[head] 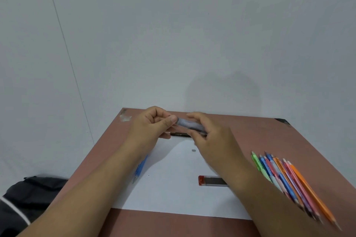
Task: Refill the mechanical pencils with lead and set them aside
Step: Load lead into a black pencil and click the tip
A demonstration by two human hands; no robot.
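Both hands' grip clamped on a blurred pencil [189, 124], left hand [152, 127], right hand [209, 140], lead case [212, 180] holding dark leads

Lighting: even, soft, moderately bright, with a cool grey cast; source not visible. Shadows: a faint broad one on the wall [221, 90] behind the table [269, 132]. Glare: none. Blur: motion smear on the pencil [189, 124] held between the hands and on the right forearm; overall softness. Distortion: wide-angle bend in the wall seam [63, 38] at left.
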